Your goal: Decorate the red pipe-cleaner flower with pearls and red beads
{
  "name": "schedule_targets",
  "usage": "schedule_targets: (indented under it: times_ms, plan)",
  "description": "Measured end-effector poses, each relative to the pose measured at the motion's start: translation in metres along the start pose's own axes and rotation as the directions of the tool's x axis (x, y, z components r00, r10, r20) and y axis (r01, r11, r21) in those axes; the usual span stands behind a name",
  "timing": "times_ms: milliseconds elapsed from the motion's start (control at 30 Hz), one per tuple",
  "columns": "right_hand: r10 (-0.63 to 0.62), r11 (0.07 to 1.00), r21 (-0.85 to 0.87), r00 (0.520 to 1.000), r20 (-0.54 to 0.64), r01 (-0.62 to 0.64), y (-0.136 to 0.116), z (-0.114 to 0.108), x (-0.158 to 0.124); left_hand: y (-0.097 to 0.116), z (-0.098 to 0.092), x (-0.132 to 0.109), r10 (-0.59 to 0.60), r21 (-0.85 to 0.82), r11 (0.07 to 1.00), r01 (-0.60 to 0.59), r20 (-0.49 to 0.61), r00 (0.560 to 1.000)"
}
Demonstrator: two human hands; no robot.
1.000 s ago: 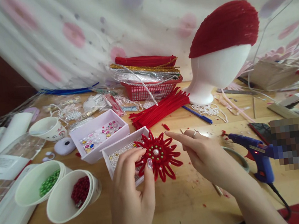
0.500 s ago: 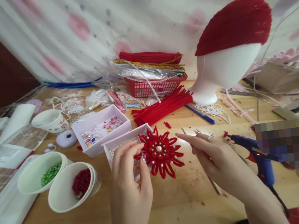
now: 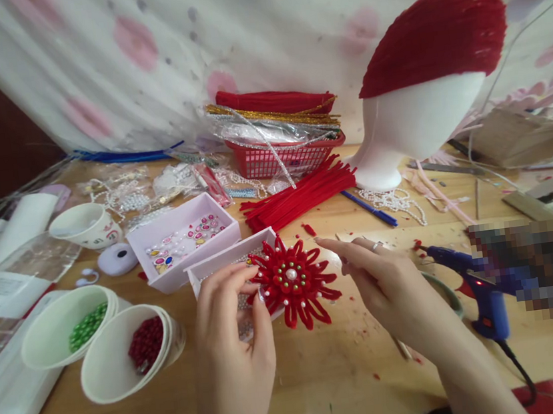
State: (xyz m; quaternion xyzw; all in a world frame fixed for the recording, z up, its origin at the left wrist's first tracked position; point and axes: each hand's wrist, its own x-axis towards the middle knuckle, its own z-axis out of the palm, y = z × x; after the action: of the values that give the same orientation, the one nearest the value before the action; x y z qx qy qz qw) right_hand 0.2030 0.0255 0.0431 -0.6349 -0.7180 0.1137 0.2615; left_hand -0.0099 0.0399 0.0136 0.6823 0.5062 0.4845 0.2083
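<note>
A red pipe-cleaner flower [image 3: 311, 285] with looped petals has a white pearl at its centre, ringed by green and red beads, and small white pearls further out. My left hand [image 3: 232, 320] pinches its left edge between thumb and fingers, holding it above the table. Just right of the petals is my right hand [image 3: 386, 281], index finger stretched toward the flower and touching nothing visible. Its lower fingers are partly hidden, and I see nothing in it. Behind the flower and left hand, a white tray of small beads [image 3: 232, 254] is partly covered.
Paper cups with green beads [image 3: 88, 327] and dark red beads [image 3: 146, 345] stand at left. A box of gems [image 3: 184, 235] lies behind. A blue glue gun [image 3: 487, 305] rests at right. Red pipe cleaners [image 3: 295, 194], a basket [image 3: 285, 155] and a foam head [image 3: 412, 123] are at the back.
My right hand has shifted slightly left, its index fingertip closer to the upper right petals. The view has moved a little. My left hand keeps its pinch on the flower.
</note>
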Motion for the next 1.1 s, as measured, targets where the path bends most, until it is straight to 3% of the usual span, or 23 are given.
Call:
schedule_targets:
  times_ms: [1100]
  plan:
    - [0.011,1.0,0.002,0.998,0.055,-0.011,0.003,-0.0024,0.0049,0.0021,-0.0007,-0.003,0.022,0.028,0.999,-0.021,-0.018,1.0]
